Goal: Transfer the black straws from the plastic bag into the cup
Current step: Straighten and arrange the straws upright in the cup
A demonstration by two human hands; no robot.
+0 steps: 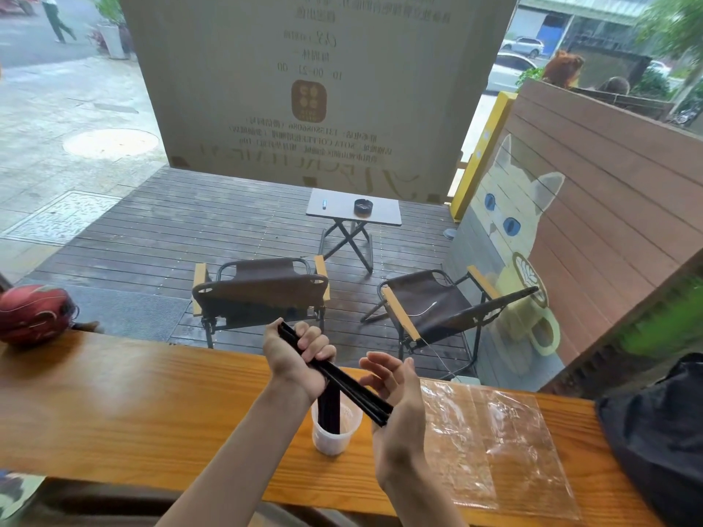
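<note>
Right up close, two bare arms reach out over a long wooden counter (114,405). The left hand (295,361) has its fingers curled tight around a bunch of black straws (342,378). The bunch is tilted, with its top end sticking up past the left hand and its low end pointing down to the right. The right hand (395,397) is beside it with its fingers loose and spread, and the low end of the bunch rests against its palm.

Under the hands stands a clear plastic cup (334,431) on the counter. More black straws already stand upright inside it. Just to the right of the cup lies the plastic bag (498,443), flat on the wood. I cannot tell if any straws are left in it. At the far right edge of the counter sits a dark bag (662,431). At the far left end sits a red helmet (34,311).

Past the counter is a wet wooden deck with two brown folding chairs (262,287). Farther back is a small folding table (353,214) with a dark ashtray (363,206) on it. On the right is a wooden fence with a painted cat (521,222). Behind it all hangs a big sign (312,89), and there is a street with parked cars.
</note>
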